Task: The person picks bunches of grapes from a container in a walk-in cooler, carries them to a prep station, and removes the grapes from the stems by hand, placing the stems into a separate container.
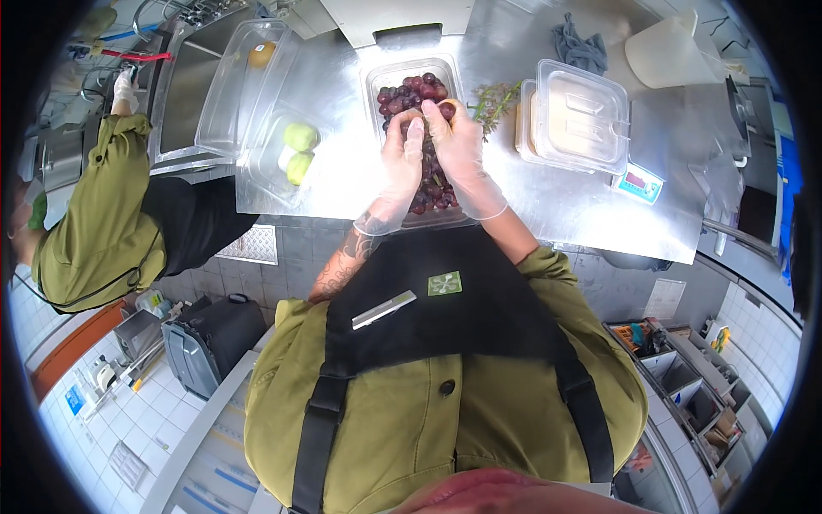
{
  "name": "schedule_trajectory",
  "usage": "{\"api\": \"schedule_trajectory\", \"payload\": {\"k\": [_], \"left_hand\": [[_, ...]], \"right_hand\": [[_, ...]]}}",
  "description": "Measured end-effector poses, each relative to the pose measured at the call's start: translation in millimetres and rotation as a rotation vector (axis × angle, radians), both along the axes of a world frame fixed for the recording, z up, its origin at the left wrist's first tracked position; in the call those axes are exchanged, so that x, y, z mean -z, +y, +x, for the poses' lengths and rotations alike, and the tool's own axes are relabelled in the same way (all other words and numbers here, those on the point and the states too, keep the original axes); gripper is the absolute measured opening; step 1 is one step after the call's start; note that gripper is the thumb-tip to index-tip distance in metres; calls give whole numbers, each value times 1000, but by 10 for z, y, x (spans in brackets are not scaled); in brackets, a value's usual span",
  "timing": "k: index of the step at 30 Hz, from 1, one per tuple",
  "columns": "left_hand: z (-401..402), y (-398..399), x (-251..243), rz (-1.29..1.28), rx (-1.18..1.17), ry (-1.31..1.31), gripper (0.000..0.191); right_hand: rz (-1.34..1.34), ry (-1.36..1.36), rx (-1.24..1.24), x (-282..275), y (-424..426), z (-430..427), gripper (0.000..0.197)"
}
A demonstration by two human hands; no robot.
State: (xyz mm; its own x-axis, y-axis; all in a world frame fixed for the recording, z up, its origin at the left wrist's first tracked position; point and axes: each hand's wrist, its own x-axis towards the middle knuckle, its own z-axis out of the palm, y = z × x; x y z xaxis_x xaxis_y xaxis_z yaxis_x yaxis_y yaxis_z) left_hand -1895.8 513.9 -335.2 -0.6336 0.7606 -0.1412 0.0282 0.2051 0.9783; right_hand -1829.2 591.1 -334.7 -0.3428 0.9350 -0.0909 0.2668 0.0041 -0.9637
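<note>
Both my hands wear thin see-through gloves and meet over red grapes. Between the thumb and curled fingers of my left hand [404, 148] a dark grape shows, partly hidden. My right hand [459, 141] pinches a red grape [447, 110] at its fingertips. Behind and beneath them, a metal pan [454, 67] holds a heap of loose red grapes [420, 87]. Nearer my apron, more grapes with bits of stem [435, 189] lie in a transparent container [443, 218], mostly covered by my wrists. Bare grape stems [494, 106] lie on the steel table right of the pan.
To the left, a plastic tub [263, 160] holds green fruit [300, 137]; another tub [215, 96] holds a brown fruit [261, 55]. Lidded containers [581, 115], a digital scale [638, 182], a grey cloth [578, 45] and a white jug [671, 54] stand right. A co-worker's sleeve [106, 193] is at far left.
</note>
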Motion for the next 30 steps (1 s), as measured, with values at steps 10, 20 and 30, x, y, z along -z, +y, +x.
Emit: {"api": "schedule_trajectory", "payload": {"k": [10, 20, 30], "left_hand": [[-240, -118, 116, 93, -181, -143, 25], [-309, -26, -19, 123, -164, -186, 26], [-430, -53, 12, 102, -141, -219, 29]], "right_hand": [[-620, 195, -197, 25, 406, 178, 47], [-127, 149, -441, -51, 17, 143, 56], [-143, 135, -374, 80, 196, 286, 30]]}}
